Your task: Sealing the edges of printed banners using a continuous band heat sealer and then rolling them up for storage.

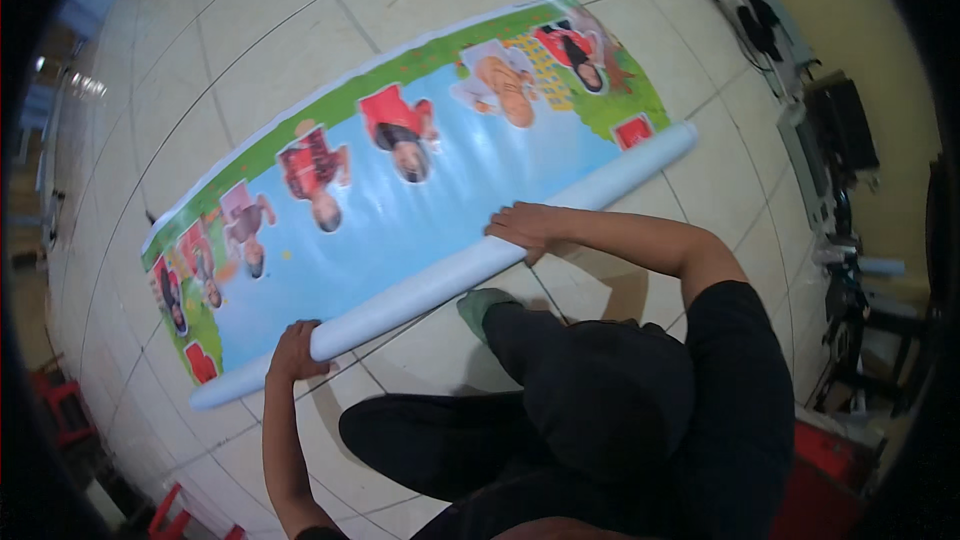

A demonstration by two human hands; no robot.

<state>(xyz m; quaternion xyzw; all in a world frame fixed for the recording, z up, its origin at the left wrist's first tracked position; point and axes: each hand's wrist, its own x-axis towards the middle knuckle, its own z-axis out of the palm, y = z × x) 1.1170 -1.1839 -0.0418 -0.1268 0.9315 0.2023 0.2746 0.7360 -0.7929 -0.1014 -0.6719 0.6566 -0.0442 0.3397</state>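
A long printed banner [450, 210] lies spread on the tiled floor, with pictures of several people on blue and green; they appear upside down from my side. Its near edge is wound into a pale, white-backed roll [420, 292] that slants up to the right. My left hand [296, 350] curls round this roll toward its left end, thumb on the near side. Farther right, my right hand [524, 227] grips the same roll, fingers over the top and thumb low on the near side. The undersides of both hands are hidden.
My dark-clothed legs [440, 440] and a green-covered foot [484, 308] are close behind the roll. Along the right wall are grey equipment [755, 15] and a black box-like object [842, 120]. Red stools [62, 408] stand at the lower left.
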